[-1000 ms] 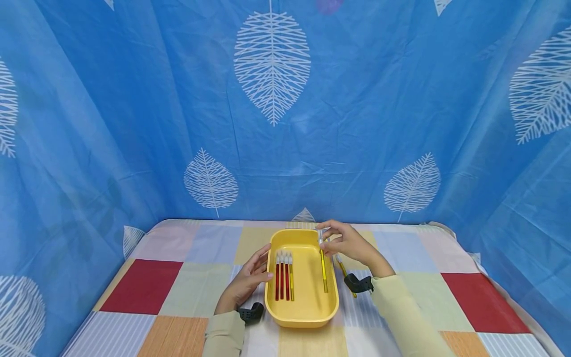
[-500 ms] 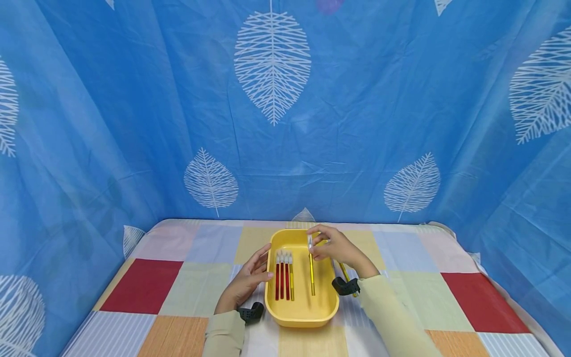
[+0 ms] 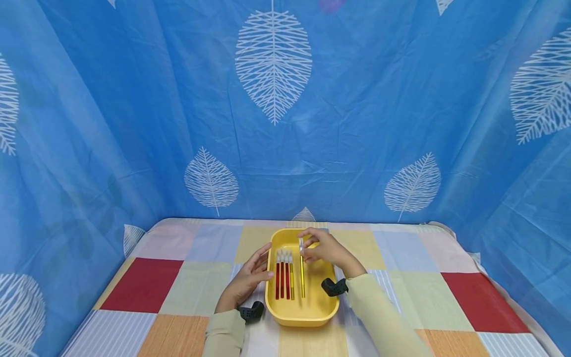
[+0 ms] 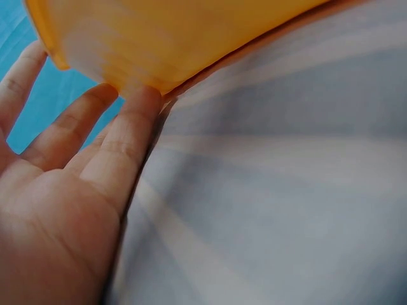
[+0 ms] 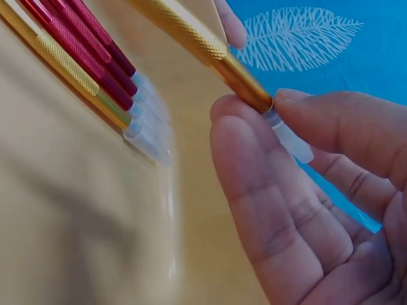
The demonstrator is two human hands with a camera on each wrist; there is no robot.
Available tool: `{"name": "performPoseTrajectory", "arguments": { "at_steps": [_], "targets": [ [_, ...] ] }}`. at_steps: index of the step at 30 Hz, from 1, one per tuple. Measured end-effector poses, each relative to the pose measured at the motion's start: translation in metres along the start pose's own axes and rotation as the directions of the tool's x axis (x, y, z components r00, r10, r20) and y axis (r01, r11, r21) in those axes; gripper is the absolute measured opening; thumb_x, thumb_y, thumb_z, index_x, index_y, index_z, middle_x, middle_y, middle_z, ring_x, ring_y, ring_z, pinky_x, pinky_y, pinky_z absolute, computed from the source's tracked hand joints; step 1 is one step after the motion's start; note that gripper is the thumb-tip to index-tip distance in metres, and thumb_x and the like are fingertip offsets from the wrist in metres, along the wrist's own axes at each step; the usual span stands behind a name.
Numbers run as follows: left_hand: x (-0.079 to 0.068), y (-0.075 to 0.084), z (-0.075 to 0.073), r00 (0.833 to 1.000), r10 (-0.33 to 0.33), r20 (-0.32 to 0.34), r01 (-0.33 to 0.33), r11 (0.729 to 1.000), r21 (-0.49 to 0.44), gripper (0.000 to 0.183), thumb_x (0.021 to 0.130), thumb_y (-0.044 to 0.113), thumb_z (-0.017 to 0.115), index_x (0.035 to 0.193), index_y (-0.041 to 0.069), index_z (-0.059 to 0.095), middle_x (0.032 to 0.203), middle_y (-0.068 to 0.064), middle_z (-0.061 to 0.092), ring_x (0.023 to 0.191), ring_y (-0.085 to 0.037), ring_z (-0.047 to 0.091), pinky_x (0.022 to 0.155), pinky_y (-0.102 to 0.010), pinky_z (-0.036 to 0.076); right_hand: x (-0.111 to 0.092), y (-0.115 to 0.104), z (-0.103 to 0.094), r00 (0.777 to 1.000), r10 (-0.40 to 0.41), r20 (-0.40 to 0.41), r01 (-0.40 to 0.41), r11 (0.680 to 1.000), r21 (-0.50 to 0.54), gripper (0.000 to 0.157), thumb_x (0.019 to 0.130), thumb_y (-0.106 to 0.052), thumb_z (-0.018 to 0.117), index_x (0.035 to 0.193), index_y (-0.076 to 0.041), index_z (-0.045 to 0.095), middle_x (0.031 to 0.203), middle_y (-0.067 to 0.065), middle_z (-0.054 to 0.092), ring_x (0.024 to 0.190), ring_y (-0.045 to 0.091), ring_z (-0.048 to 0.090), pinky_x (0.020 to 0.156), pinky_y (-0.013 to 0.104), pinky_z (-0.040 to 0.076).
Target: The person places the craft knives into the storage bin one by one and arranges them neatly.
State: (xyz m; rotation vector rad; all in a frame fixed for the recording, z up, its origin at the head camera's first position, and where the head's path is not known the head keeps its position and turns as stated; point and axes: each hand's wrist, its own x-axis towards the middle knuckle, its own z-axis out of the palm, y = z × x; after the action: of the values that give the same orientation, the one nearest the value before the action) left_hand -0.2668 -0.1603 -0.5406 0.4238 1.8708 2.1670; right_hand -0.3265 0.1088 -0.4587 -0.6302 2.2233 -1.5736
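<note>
My right hand [image 3: 327, 250] is over the yellow tray [image 3: 308, 320], pinching the capped end of a gold craft knife [image 3: 303, 277] between thumb and fingers. In the right wrist view this knife has a knurled grip and a translucent cap [image 5: 294, 143]. Three red craft knives [image 3: 282, 282] and another gold craft knife [image 3: 292, 283] lie side by side along the tray's left, caps pointing away from me. The held one hangs just to their right, nearly parallel. On the tray's left side, my left hand [image 3: 247, 277] rests with extended fingers against the outer wall and thumb at the rim.
The tray stands on a patchwork cloth [image 3: 209, 282] that covers the table. A blue curtain [image 3: 339, 148] with white leaf prints hangs close behind and on both sides. Black bands [image 3: 334, 287] sit on both wrists.
My right hand has carried the gold craft knife leftward across the tray to the row. A gold craft knife right of the tray is now hidden by my arm. The left hand stays put.
</note>
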Motion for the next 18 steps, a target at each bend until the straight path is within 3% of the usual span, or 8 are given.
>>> {"name": "performPoseTrajectory", "arguments": {
  "at_steps": [9, 18],
  "targets": [
    [0.0, -0.001, 0.0, 1.0, -0.004, -0.005, 0.004, 1.0, -0.006, 0.091, 0.099, 0.007, 0.072, 0.173, 0.006, 0.02, 0.174, -0.031, 0.022, 0.159, -0.049, 0.029, 0.126, -0.058, 0.03, 0.006, -0.001, 0.012, 0.998, 0.06, -0.012, -0.061, 0.995, -0.077, 0.042, 0.099, 0.012, 0.066, 0.14, 0.011, 0.059, 0.094, 0.017, 0.065, 0.076, 0.025, 0.075, 0.074, 0.044, 0.067],
    [-0.001, 0.003, 0.002, 1.0, 0.0, -0.005, 0.0, 1.0, 0.001, 0.09, 0.1, 0.008, 0.072, 0.173, 0.005, 0.02, 0.173, -0.032, 0.022, 0.158, -0.05, 0.029, 0.126, -0.059, 0.031, 0.013, -0.001, 0.022, 0.984, 0.166, -0.064, -0.171, 0.983, -0.066, 0.041, 0.098, 0.013, 0.067, 0.139, 0.01, 0.059, 0.09, 0.017, 0.065, 0.07, 0.021, 0.072, 0.067, 0.038, 0.066]
  ]
}}
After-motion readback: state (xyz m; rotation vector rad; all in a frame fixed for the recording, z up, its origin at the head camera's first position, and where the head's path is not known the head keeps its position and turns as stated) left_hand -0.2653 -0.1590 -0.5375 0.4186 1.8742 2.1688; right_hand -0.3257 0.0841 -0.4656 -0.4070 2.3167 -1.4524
